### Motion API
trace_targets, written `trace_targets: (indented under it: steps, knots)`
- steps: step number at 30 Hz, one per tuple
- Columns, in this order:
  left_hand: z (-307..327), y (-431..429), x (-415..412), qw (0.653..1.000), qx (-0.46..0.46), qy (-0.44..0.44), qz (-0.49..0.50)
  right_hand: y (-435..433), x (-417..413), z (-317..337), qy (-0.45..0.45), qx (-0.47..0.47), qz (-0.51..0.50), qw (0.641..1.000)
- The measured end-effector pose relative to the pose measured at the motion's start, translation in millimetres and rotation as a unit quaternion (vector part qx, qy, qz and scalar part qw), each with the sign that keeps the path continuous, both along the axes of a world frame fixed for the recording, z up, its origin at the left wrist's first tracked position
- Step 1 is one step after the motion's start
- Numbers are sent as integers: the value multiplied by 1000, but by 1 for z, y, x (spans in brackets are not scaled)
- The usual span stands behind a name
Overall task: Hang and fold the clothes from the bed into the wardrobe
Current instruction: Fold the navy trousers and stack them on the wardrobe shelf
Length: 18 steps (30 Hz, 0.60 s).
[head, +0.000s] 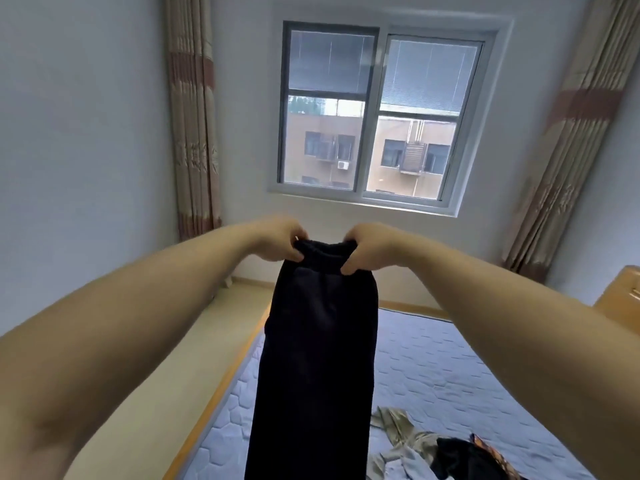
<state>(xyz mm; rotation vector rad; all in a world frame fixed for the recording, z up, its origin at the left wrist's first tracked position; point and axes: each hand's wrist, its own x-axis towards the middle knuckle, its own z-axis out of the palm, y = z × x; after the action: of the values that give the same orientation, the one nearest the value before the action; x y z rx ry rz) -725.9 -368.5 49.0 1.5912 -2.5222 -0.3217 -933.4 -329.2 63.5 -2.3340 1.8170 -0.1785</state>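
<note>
A pair of dark navy trousers point(318, 358) hangs straight down in front of me, held up by its elastic waistband. My left hand point(280, 240) pinches the waistband's left end and my right hand point(367, 247) pinches its right end, both at arm's length. The trouser legs drop past the bottom of the view. Below lies the bed point(450, 368) with a blue-grey quilted mattress. On it, at the lower right, sits a small pile of clothes: a beige garment point(398, 434), a black one point(460, 455) and a pale blue-grey one point(398, 469). The wardrobe is not in view.
A window point(377, 112) fills the far wall, with patterned beige curtains at the left point(194, 126) and at the right point(571, 133). The bed's wooden side rail point(221, 386) runs along a strip of floor at the left. A wooden headboard point(620, 292) shows at the right edge.
</note>
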Motion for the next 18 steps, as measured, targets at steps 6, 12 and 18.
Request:
trace_targets:
  steps: [6, 12, 18]
  knots:
    - [-26, -70, 11, 971, -123, 189, 83, -67, 34, -32, -124, -177, -80, 973]
    - [11, -45, 45, 903, -247, 351, 36, -53, 71, -11, -235, -356, -19, 904]
    - [-55, -24, 93, 913, -206, 352, 22, -26, 87, -72, -184, -373, 34, 909]
